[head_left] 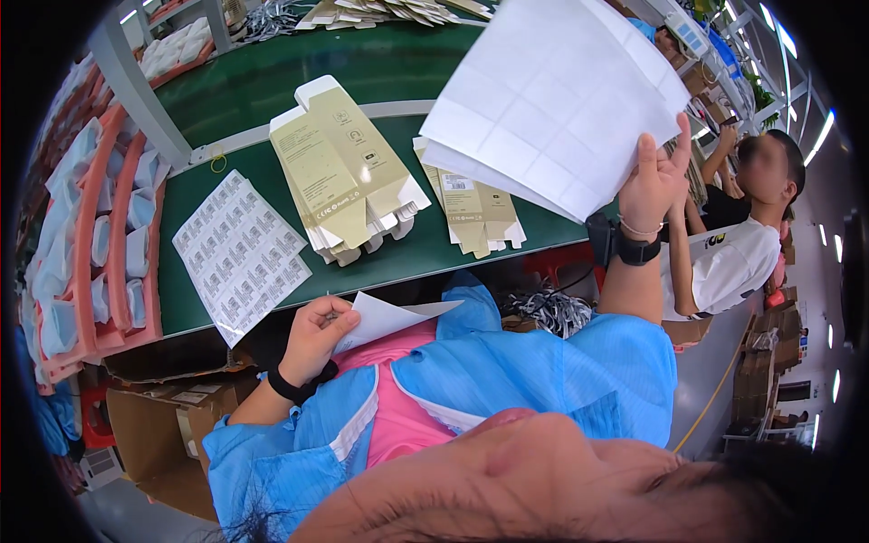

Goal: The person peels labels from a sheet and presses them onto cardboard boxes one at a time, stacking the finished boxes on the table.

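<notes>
My right hand (654, 185) is raised at the upper right, gripping the edge of several large white sheets (552, 100) with a faint grid of rectangles. Lower down, near the table's front edge, my left hand (317, 333) pinches a curled white sheet (389, 319) between thumb and fingers. Left of it lies a sheet of printed labels (237, 249), its near corner past the table edge. Flattened beige-gold cartons (339, 167) are stacked at the middle of the green table. A smaller stack of cartons (471, 213), with a barcode label on top, is partly hidden under the raised sheets.
Pink racks (100, 217) of wrapped white pieces stand at the left, by a grey metal post (140, 86). More flat cartons (389, 13) lie at the far side. An open cardboard box (149, 443) sits below the table. Another person (724, 258) is at the right.
</notes>
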Demonstrator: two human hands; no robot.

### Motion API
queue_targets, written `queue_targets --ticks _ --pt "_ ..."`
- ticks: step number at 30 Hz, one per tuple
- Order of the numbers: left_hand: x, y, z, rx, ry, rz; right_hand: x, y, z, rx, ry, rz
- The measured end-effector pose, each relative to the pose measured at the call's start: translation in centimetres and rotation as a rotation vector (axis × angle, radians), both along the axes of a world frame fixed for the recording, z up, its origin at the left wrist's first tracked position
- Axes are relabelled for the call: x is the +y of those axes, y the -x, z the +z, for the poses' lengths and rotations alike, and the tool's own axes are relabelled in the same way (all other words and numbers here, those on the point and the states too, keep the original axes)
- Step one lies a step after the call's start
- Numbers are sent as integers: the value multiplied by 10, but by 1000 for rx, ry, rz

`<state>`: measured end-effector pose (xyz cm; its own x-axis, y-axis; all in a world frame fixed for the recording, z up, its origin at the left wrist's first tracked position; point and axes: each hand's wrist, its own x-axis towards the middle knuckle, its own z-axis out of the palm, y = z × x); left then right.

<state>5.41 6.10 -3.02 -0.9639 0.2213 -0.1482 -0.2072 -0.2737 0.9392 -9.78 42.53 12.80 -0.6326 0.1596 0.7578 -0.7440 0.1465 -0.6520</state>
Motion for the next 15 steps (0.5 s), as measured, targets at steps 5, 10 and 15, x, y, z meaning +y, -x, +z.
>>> queue_targets --ticks 5,10,15 --pt "2 -1 2 3 -18 1 15 10 -12 -80 251 170" --pt "5 -1 4 16 -29 12 23 17 -37 -181 370 264" --pt "2 -1 4 11 -41 -10 23 14 -62 -300 443 311"
